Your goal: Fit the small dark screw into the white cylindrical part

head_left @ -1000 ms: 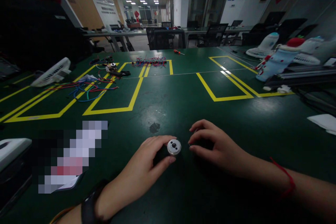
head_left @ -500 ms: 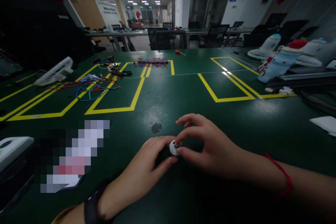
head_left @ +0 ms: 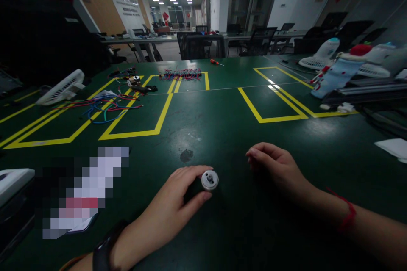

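Note:
A small round metal motor (head_left: 210,181) with a short shaft and dark holes on its top face is upright at the lower middle of the green table (head_left: 222,135). My left hand (head_left: 182,194) grips its side between thumb and fingers. To the right, apart from the motor, my right hand (head_left: 275,165) is closed, its fingertips pressed together. Whatever it may hold is hidden by the fingers.
Tangled wires (head_left: 104,108) and a white fan (head_left: 62,89) lie on the left. Bundled wires (head_left: 181,75) and an orange screwdriver (head_left: 215,62) sit farther back. A blue bottle-like object (head_left: 337,74) stands right. A blurred-out flat object (head_left: 89,194) lies front left.
My right hand has moved off the motor to the right, and its fingers have closed together. The motor's top is now uncovered, with my left hand still around it.

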Demonstrator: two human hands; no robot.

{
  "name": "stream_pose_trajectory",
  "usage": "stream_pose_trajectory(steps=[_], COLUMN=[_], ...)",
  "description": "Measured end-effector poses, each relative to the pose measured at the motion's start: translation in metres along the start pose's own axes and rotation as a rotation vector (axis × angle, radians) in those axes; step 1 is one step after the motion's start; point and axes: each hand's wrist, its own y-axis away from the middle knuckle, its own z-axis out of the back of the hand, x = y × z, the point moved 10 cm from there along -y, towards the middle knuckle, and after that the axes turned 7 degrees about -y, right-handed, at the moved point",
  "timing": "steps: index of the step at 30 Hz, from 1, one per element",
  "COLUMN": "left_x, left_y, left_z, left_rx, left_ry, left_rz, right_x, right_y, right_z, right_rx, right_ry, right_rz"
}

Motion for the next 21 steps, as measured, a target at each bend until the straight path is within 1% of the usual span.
stream_pose_trajectory(steps=[5, 13, 16, 18, 21], left_x=[0.001, 0.000, 0.000, -0.001, -0.003], left_y=[0.001, 0.000, 0.000, -0.001, -0.001], left_z=[0.000, 0.001, 0.002, 0.002, 0.002], left_rx=[-0.005, -0.006, -0.016, -0.017, -0.018], left_ry=[-0.011, -0.018, -0.016, -0.010, 0.005], left_rz=[0.008, 0.011, 0.013, 0.013, 0.005], right_x=[0.002, -0.003, 0.003, 0.011, 0.026], right_y=[0.003, 0.002, 0.002, 0.002, 0.006], right_z=[-0.006, -0.006, -0.008, -0.017, -0.047], right_rx=[0.029, 0.028, 0.035, 0.091, 0.276], right_ry=[0.012, 0.016, 0.084, 0.231, 0.499], right_rz=[-0.001, -0.001, 0.018, 0.053, 0.164])
